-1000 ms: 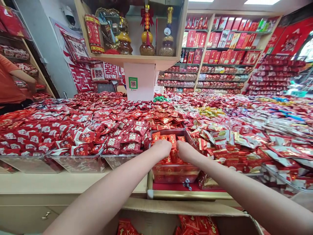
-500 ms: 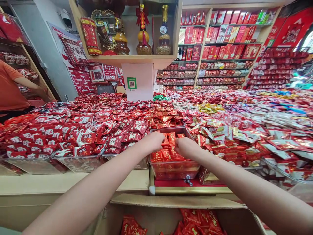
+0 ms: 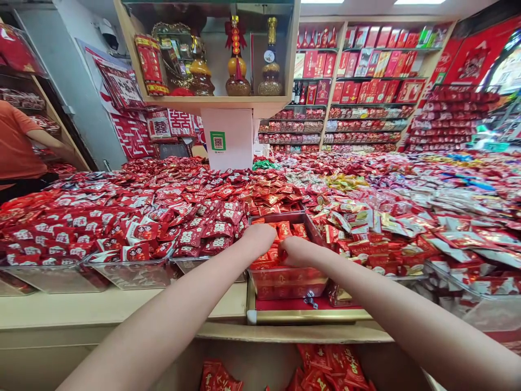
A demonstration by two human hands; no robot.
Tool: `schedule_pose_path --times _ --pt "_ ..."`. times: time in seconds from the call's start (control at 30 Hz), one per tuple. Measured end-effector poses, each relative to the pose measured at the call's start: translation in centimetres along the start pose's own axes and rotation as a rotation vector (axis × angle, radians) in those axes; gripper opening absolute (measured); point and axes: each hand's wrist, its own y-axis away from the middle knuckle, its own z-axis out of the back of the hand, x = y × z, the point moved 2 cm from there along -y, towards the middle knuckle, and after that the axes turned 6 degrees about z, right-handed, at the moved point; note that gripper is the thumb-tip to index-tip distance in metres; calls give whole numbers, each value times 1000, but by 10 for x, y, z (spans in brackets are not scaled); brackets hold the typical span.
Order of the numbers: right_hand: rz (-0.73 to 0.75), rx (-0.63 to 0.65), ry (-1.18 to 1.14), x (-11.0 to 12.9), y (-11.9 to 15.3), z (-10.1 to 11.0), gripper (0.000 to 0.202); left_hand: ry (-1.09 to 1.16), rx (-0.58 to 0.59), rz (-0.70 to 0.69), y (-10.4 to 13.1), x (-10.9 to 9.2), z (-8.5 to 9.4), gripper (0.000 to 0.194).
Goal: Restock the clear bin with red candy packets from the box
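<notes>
Left hand [image 3: 261, 240] and right hand [image 3: 300, 252] at the clear bin [image 3: 285, 288], both curled; from my feed I can't tell if either grips. Red packets [image 3: 284, 229] lie inside. I judge: arranging them; next move calls for light pressure.

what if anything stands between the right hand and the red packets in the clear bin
Nothing visible: the right hand is right at the red packets, and the clear bin has no lid over its top.

Arms [image 3: 175, 304] outstretched, right fingers [image 3: 286, 250] curled
</notes>
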Motion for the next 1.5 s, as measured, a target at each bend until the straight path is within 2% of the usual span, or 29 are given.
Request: schedule_pose_path --times 0.17,0.27,0.4,0.6,0.77,0.9,1.1,1.23,1.4,1.5 --pt "21 -19 -119 3 2 6 26 12 32 10 -6 -1 -5 28" --pt "135 -7 -241 12 9 12 28 17 60 2 -8 0 -5 28" --pt "261 15 -336 23 17 13 13 7 107 -16 -9 0 -1 29" --pt "265 -31 -318 24 10 11 16 -21 144 -18 -18 -2 5 29" --pt "285 20 -322 21 4 11 17 -34 147 -8 -25 -2 6 29" --pt "312 57 -339 21 5 6 24 -46 177 -23 -18 -6 9 28" --pt "336 27 -388 24 11 4 29 -88 241 -96 0 -10 20 26" --pt "290 -68 -416 22 20 9 30 -102 286 -97 10 -8 24 23" --pt "129 -323 -446 8 42 18 27 -115 321 -85 18 -7 20 23" --pt "86 -481 -456 6 67 25 24 -108 306 -79 20 -10 16 23"
